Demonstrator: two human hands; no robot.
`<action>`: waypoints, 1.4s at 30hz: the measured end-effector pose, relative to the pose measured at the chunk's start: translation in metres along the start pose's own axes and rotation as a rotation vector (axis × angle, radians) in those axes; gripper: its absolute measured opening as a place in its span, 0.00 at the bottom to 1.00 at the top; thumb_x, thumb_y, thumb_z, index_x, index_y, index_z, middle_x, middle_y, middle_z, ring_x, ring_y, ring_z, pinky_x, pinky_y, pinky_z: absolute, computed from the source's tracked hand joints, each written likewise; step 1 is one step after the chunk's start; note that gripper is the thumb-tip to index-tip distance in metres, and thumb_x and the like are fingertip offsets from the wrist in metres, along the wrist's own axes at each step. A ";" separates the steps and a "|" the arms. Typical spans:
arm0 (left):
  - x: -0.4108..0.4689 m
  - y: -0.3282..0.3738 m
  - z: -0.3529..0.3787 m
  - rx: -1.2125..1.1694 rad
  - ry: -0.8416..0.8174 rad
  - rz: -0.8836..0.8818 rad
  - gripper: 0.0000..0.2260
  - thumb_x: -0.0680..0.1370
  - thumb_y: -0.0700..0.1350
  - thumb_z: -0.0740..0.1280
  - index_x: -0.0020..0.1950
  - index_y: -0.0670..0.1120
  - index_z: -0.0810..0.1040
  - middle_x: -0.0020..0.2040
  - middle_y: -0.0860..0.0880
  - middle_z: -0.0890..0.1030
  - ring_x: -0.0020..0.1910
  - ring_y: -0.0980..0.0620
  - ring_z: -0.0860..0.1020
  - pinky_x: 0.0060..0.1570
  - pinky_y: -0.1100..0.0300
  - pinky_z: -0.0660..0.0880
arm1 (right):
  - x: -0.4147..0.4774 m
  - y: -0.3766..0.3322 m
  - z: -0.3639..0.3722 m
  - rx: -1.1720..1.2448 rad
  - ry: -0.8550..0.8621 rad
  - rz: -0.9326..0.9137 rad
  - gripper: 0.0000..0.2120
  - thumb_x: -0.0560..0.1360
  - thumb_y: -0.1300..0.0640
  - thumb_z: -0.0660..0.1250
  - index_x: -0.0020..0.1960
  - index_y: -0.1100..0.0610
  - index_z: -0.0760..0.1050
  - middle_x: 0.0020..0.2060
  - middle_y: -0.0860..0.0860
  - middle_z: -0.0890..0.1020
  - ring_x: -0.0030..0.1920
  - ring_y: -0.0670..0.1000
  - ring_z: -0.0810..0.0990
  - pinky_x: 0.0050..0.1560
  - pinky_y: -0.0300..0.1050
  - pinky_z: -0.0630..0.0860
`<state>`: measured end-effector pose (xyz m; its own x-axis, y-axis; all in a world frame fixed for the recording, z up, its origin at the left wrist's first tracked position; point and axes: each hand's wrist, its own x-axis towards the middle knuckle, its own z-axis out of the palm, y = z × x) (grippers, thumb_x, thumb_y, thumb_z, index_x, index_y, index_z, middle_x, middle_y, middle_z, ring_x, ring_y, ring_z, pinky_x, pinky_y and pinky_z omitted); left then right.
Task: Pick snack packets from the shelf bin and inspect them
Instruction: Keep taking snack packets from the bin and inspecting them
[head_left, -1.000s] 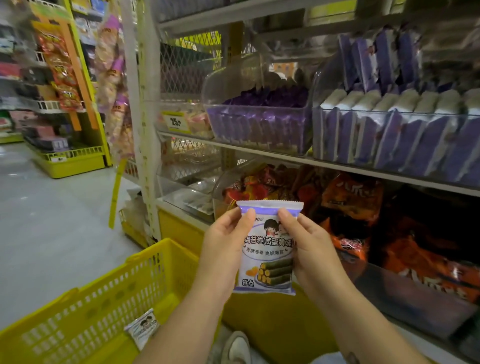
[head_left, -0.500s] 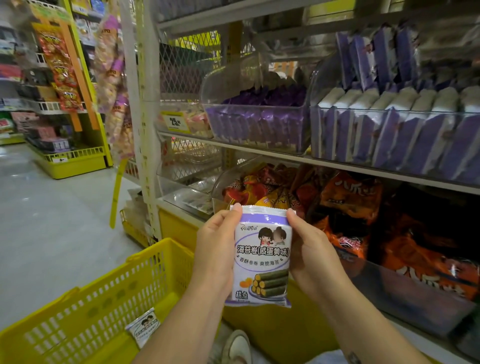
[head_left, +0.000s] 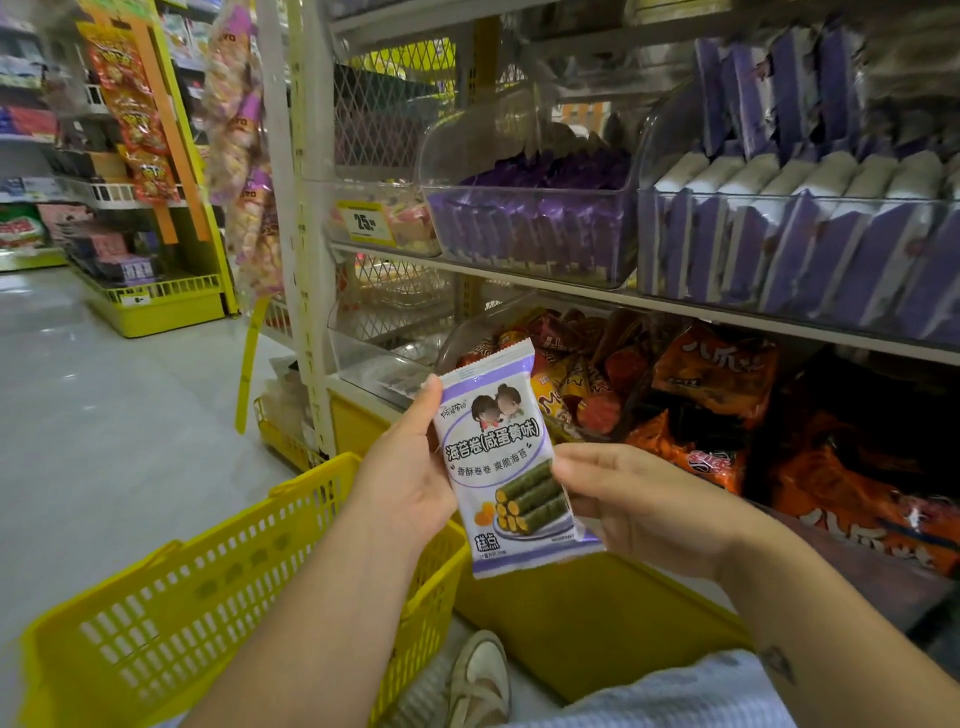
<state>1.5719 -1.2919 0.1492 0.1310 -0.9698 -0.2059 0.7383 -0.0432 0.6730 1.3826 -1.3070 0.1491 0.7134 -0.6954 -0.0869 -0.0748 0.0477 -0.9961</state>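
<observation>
In the head view, the seaweed-roll snack packet (head_left: 511, 467) is hanging between both hands, in front of the lower shelf and just above the yellow shopping basket (head_left: 208, 597). Half a second back it was standing nearly upright, with both hands up near its top corners. Now it is leaning with its top toward the left. The right hand (head_left: 634, 509) has slid down and is pinching the packet's right edge at about mid-height. The left hand (head_left: 410, 478) is gripping the left edge, thumb lying on the front near the top corner. So both hands are clamped on the packet. Its printed front is now showing flat and whole, so I judge the inspection to be under way (the drop into the basket is not yet made).

Counting:
- One packet is being held, by two hands.
- One basket is waiting below.
- Two clear bins are sitting on the upper shelf: the left bin (head_left: 530, 228) with dark purple packets, and the right bin (head_left: 800, 249) with purple-and-white ones. Both are too crowded and blurred for a firm count.
- The orange and red packets (head_left: 727, 415) below are too jumbled to count.
- One yellow price tag (head_left: 363, 222) is showing.
</observation>
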 end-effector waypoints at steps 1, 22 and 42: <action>0.000 -0.001 0.000 -0.020 -0.003 -0.007 0.13 0.79 0.49 0.65 0.55 0.40 0.79 0.51 0.39 0.85 0.50 0.43 0.84 0.42 0.45 0.81 | -0.001 -0.001 0.000 -0.036 0.003 -0.001 0.21 0.76 0.52 0.67 0.65 0.63 0.74 0.61 0.59 0.80 0.64 0.60 0.76 0.64 0.51 0.72; -0.004 -0.013 -0.006 0.756 -0.240 0.229 0.30 0.79 0.47 0.66 0.77 0.58 0.56 0.64 0.59 0.77 0.54 0.62 0.80 0.56 0.55 0.75 | 0.011 0.007 0.006 0.004 0.424 -0.259 0.15 0.70 0.51 0.68 0.53 0.55 0.81 0.49 0.56 0.85 0.51 0.54 0.84 0.51 0.47 0.82; 0.005 -0.015 -0.015 0.559 -0.379 0.194 0.30 0.80 0.33 0.61 0.76 0.57 0.61 0.60 0.49 0.82 0.58 0.50 0.81 0.52 0.50 0.80 | 0.015 0.010 0.001 -0.088 0.465 -0.398 0.22 0.74 0.63 0.70 0.62 0.42 0.73 0.53 0.45 0.84 0.52 0.45 0.83 0.43 0.38 0.81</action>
<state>1.5715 -1.2923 0.1279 -0.0889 -0.9849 0.1483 0.2606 0.1207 0.9579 1.3937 -1.3160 0.1382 0.3215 -0.8885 0.3276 0.0632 -0.3250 -0.9436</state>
